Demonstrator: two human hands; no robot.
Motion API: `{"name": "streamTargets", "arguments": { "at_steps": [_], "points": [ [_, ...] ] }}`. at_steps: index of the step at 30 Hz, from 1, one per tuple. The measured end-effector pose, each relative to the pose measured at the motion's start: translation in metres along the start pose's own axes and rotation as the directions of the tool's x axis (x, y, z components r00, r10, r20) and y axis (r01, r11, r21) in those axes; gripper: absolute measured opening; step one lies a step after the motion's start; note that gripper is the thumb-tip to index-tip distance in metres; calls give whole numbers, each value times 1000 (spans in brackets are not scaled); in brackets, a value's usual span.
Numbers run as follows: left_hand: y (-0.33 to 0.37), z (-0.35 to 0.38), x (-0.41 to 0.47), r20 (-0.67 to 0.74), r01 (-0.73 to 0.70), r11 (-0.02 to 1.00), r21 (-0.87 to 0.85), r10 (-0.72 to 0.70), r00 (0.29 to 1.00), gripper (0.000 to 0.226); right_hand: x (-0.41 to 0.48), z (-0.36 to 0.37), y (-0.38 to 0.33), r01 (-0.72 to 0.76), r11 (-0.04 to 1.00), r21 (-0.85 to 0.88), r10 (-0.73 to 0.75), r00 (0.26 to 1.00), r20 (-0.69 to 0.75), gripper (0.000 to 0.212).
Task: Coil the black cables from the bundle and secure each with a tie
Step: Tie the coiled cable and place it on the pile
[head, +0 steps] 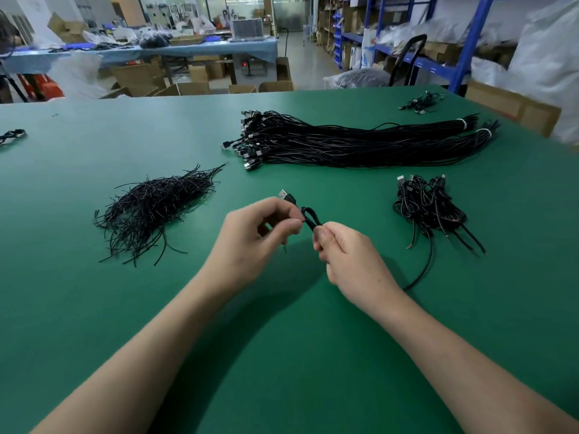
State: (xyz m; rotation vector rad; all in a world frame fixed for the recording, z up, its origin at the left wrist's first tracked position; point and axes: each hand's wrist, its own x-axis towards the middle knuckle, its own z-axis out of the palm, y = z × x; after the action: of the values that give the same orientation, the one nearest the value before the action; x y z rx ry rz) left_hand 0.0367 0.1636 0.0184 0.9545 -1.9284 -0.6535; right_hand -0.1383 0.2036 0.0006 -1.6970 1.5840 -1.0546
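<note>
Green bench (94, 308): cable (308, 218) held btwn both hands, first loop. L hand (266, 233) pinches plug end, R hand (347, 255) clamps the fold; tail trails right. Ties (153, 208) lie left, nearer L; bundle (360, 142) behind.

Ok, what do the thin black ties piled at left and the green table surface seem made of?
The thin black ties: probably plastic-coated wire, glossy; they hold stiff kinks and catch light streaks. The green table surface: likely a rubber or vinyl mat, matte; soft diffuse sheen, no grain.
</note>
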Motion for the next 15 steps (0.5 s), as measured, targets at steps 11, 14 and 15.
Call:
{"name": "streamTargets", "arguments": {
  "at_steps": [11, 14, 15],
  "points": [
    [-5, 25, -9, -58, 93, 981, -171, -104, 993, 8, -3, 1, -8, -16, 967, -255, 32, 998, 61, 33],
    [-5, 25, -10, -71, 102, 987, -128, -112, 991, 13, -5, 2, -9, -3, 937, -351, 37, 995, 92, 30],
    [-5, 25, -10, -80, 102, 989, -106, -111, 991, 14, -6, 2, -10, 10, 927, -374, 31, 994, 102, 29]
  ]
}}
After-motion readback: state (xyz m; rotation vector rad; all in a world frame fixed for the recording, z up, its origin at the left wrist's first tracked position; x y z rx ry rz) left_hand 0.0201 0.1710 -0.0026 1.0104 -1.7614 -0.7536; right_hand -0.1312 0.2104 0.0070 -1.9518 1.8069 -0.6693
